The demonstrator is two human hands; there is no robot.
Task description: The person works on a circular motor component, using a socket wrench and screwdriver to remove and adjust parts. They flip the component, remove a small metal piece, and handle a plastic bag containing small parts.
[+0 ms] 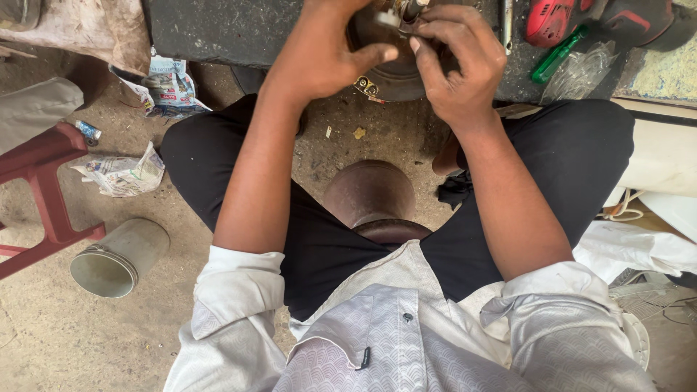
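Observation:
I sit looking down at my lap, both arms stretched forward to a dark stone slab (225,29). My left hand (319,51) and my right hand (457,69) meet over a round dark metal part (388,76) at the slab's edge. The fingers of both hands pinch a small pale metal piece (396,16) on top of it. What the small piece is stays hidden by the fingers and the frame's top edge.
A red power tool (573,18), a green-handled tool (555,54) and a clear plastic bag (581,72) lie on the slab at right. A brown round pot (370,192) sits between my legs. A metal can (120,258), crumpled papers (123,174) and a red stool (40,189) are at left.

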